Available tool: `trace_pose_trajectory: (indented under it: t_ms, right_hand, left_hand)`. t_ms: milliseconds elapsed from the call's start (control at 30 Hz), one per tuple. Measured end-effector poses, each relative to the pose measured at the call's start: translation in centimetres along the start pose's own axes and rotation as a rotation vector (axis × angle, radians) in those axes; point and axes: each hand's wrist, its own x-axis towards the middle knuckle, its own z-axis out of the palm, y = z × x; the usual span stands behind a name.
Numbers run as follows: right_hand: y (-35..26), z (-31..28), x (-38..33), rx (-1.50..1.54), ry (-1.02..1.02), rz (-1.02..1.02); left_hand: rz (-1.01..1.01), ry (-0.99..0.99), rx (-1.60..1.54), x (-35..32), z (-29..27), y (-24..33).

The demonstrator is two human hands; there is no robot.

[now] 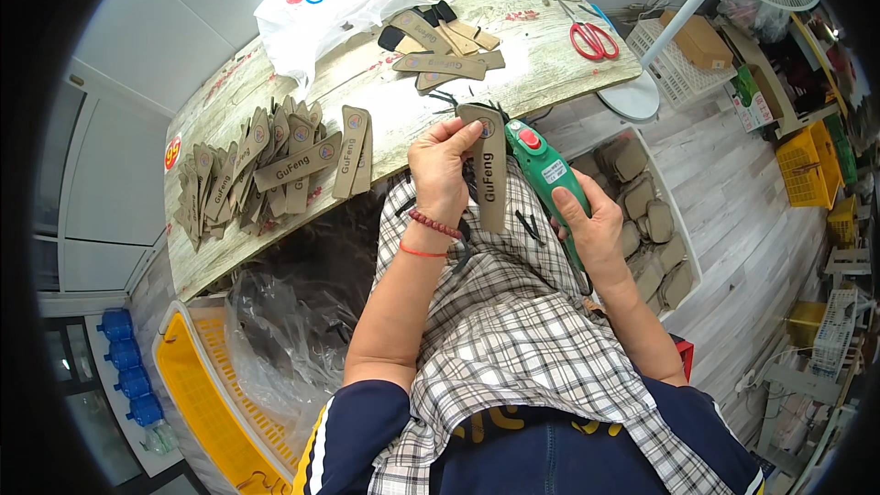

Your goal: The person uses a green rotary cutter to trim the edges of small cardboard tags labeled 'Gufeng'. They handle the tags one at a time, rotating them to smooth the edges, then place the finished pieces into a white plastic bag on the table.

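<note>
To the right of the person's lap, a white bin (682, 235) is filled with stacked bundles (632, 197) of olive-tan pieces. Near left, beside the table, stands a yellow basket (188, 385), a crumpled clear plastic sheet (275, 335) bulging against its right side; what lies under the sheet is too dark to tell. Far on the table (513, 0) sits a white plastic bag (353, 14) with a red and blue print, its contents hidden. Far right, a white lattice crate (674, 69) stands with a brown cardboard box (701, 41) on it.

The tan strip (492, 179) is held above the lap, just off the table's near edge — long, narrow, rounded at its far end, with dark lettering along it and a small round emblem near the top. Similar strips lie in a large overlapping pile (247, 165) at the table's left and in a smaller group (445, 64) farther off.

The left hand (442, 160) pinches the strip by its far left edge, thumb and fingers closed on it. The right hand (594, 225) wraps around a green power tool (547, 172) with a red switch; its far end is just beside the strip — whether they touch, I cannot tell.
</note>
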Motion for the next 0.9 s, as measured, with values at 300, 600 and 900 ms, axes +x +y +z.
trace_pose_trajectory:
  t_ms: [300,600,900]
  right_hand:
    - [0.4,-0.3,-0.3,-0.032,-0.033,0.009]
    - [0.0,-0.1,0.3,-0.031,-0.045,0.030]
    - [-0.1,0.0,1.5,0.000,-0.007,0.028]
  left_hand:
    - [0.120,-0.036,0.253,0.7,-0.3,1.7]
    - [0.094,-0.151,0.403,0.8,-1.2,1.5]
    - [0.135,0.120,0.413,2.9,-4.3,6.3]
